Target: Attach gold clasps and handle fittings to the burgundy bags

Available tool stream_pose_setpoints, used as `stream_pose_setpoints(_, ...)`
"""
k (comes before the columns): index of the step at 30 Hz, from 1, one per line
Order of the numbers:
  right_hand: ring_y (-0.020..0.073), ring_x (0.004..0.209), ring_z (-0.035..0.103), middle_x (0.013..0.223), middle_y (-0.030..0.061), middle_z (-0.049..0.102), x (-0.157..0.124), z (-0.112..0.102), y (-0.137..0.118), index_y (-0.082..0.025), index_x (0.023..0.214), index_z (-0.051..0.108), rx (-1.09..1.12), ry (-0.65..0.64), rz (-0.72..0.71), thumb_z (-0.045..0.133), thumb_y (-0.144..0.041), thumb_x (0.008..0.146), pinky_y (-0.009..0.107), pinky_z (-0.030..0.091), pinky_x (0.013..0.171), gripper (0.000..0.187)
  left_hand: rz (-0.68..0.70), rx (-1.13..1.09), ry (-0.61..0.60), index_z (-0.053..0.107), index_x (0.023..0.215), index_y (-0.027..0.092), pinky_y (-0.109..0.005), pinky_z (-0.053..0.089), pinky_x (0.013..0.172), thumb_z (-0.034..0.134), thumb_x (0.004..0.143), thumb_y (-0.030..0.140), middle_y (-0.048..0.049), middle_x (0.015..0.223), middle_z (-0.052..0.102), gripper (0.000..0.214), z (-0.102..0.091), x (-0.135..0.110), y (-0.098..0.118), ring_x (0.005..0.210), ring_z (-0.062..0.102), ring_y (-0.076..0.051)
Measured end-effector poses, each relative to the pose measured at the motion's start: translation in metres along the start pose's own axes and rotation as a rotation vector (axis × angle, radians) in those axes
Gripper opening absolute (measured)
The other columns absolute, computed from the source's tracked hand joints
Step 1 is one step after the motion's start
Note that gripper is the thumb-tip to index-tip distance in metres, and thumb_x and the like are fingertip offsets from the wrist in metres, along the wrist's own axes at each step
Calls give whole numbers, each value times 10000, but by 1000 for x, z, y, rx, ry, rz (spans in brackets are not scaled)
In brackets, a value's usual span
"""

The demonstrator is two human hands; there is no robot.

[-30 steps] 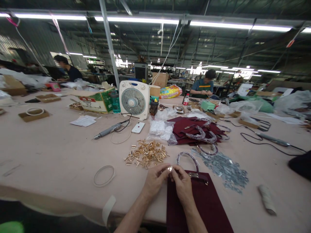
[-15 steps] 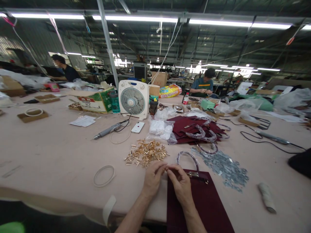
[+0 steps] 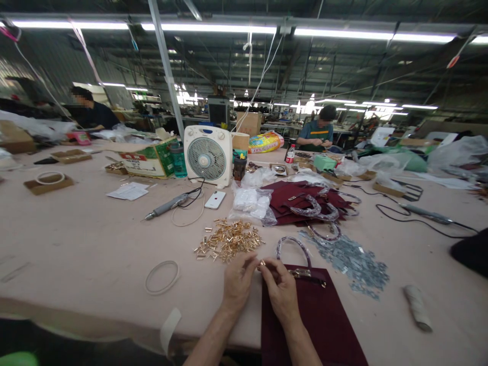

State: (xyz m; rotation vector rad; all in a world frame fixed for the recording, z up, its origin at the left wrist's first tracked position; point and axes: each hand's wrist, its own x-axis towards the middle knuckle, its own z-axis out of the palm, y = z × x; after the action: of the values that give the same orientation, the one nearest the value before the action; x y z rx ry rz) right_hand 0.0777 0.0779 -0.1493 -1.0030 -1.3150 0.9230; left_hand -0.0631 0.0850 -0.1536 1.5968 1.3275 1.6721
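In the head view, both forearms reach up from the bottom edge and angle inward, wrists raised and fingers curled. The left hand (image 3: 237,284) and right hand (image 3: 282,290) meet fingertip to fingertip, pinching a small shiny gold metal piece (image 3: 261,265) between them. That piece sits just below a loose heap of gold metal fittings (image 3: 231,241), beside the upper left edge of a flat burgundy bag (image 3: 324,325), partly under the right forearm.
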Motion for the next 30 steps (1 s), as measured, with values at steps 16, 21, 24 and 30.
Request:
stream_pose_setpoints(16, 196, 700, 664, 789, 33, 704, 1, -4, 5, -213, 1045, 719, 103, -41, 118, 681, -490, 941, 293, 558, 662, 299, -95, -288, -120, 733, 1029, 199, -297, 637, 774, 740, 914, 424, -62, 953, 760, 253, 3, 1, 2, 853, 742, -194)
stream_pose_setpoints(21, 197, 736, 658, 845, 42, 707, 1, -5, 1, -206, 989, 708, 89, -30, 118, 703, -515, 917, 280, 539, 674, 317, -99, -254, -199, 743, 1091, 199, -315, 630, 839, 736, 919, 395, -83, 1038, 759, 261, 1, 0, 2, 931, 740, -208)
stream_pose_setpoints(24, 176, 692, 625, 806, 27, 687, 3, -7, 1, -203, 946, 700, 108, 11, 137, 703, -541, 909, 259, 518, 625, 341, -26, -173, -226, 763, 1114, 221, -339, 617, 908, 765, 895, 352, -85, 1099, 764, 255, 2, 0, 4, 1008, 733, -224)
stream_pose_setpoints(30, 162, 617, 603, 693, 12, 658, 5, -8, 1, -195, 913, 682, 149, -11, 143, 695, -563, 915, 259, 518, 576, 368, 55, -4, -195, 783, 1150, 265, -361, 596, 947, 692, 958, 317, -69, 1123, 789, 218, 2, 1, 2, 1033, 738, -228)
